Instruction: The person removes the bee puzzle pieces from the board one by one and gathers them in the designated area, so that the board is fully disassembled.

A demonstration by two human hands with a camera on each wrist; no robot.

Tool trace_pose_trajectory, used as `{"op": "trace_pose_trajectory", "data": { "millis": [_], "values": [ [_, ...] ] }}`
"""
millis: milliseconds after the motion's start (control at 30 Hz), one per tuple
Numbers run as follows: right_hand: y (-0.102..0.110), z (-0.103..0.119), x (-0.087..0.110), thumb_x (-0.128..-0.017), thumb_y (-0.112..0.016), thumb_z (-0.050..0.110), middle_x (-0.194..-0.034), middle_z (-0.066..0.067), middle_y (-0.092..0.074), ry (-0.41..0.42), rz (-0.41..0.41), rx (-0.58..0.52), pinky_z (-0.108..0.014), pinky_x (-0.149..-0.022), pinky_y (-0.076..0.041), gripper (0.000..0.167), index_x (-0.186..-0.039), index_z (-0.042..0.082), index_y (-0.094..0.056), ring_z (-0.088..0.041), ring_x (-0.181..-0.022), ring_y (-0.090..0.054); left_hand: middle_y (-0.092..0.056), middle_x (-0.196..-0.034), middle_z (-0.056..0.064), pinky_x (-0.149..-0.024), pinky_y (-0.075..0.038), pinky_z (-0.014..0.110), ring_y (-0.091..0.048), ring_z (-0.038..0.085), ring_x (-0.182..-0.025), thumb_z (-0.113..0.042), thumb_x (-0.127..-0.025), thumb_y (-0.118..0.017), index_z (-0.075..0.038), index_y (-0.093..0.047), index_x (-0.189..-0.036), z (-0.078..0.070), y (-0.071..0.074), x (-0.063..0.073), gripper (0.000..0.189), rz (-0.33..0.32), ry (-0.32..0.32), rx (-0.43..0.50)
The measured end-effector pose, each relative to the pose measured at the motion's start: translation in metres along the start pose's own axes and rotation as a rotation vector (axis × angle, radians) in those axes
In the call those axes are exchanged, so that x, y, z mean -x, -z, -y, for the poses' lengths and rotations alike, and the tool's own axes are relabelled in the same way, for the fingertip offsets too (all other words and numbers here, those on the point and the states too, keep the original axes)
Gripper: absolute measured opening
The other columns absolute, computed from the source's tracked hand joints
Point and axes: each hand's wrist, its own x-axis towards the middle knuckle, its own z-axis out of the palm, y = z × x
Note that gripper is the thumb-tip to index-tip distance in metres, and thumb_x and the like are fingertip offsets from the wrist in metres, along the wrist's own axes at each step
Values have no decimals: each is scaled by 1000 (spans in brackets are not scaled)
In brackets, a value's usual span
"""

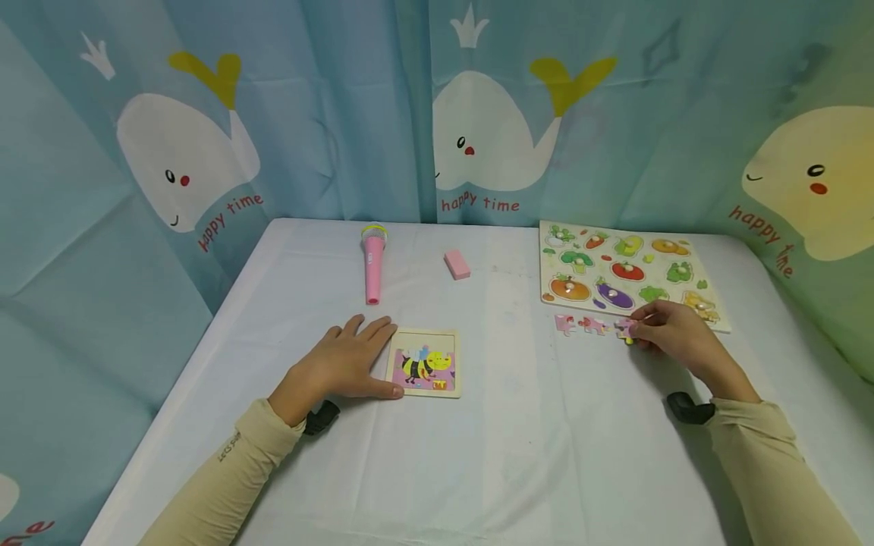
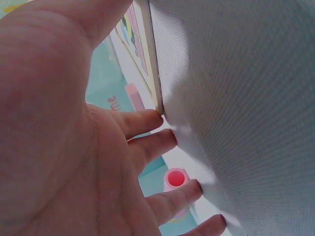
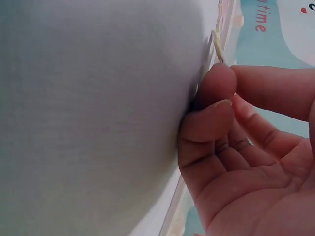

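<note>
- Head view: we are holding a pink puzzle piece (image 1: 624, 329) in the right grip (image 1: 672, 335), narrowed to a pinch; a middle piece (image 1: 595, 326) and an outer piece (image 1: 564, 324) are lying on the table (image 1: 519, 455) just left of it.
- We are resting the left grip (image 1: 350, 362) spread wide, thumb and a fingertip touching the left side of a wooden tray (image 1: 423, 340). Its bee picture (image 1: 418, 368) is lacking its top strip, and the tray is sitting well left of the right grip.
- Right wrist view: only a thin sliver, apparently of the piece, is showing past our fingertips, so we are risking a slip through so small a hold.
- A vegetable board (image 1: 652, 279) is lying just beyond the right grip; with little room there, our fingers might be catching its edge or nudging the neighbouring pieces askew.
- By pressing on one side of the tray, we might be shifting or tipping it, loosening the fitted picture.
</note>
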Motion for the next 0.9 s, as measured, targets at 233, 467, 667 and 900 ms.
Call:
{"op": "trace_pose_trajectory", "data": {
  "millis": [233,467,667,900],
  "values": [
    [0,-1,-3,-105,-66,12,-94,-12,-68,-3,-19,34,-30,-63,-54,30,-122,-11,-58,-22,-78,-63,-31,-172,13,-118,-30,68,-24,48,-156,-64,-89,-79,-4,-34,-167,-1,1,1,108,-4,-1,2],
    [-1,3,-2,-103,-69,16,-92,-15,-69,22,-57,134,-32,-62,-51,32,-118,-11,-61,-22,-77,-62,-32,-172,13,-118,-30,68,-24,48,-156,-64,-89,-80,-4,-35,-166,-1,0,0,108,-7,3,5],
    [-8,12,-3,-106,-62,21,-88,-12,-67,48,-107,175,-34,-64,-48,33,-116,-10,-62,-26,-79,-59,-31,-172,13,-118,-29,68,-24,47,-156,-64,-89,-80,-5,-35,-166,-1,0,0,108,-4,5,4],
    [-18,36,-4,-110,-60,26,-91,-14,-66,117,-103,148,-35,-64,-46,37,-118,-9,-64,-26,-80,-57,-31,-173,13,-118,-29,68,-24,47,-157,-64,-89,-79,-4,-34,-167,-1,0,0,108,-2,7,7]
  ]
}}
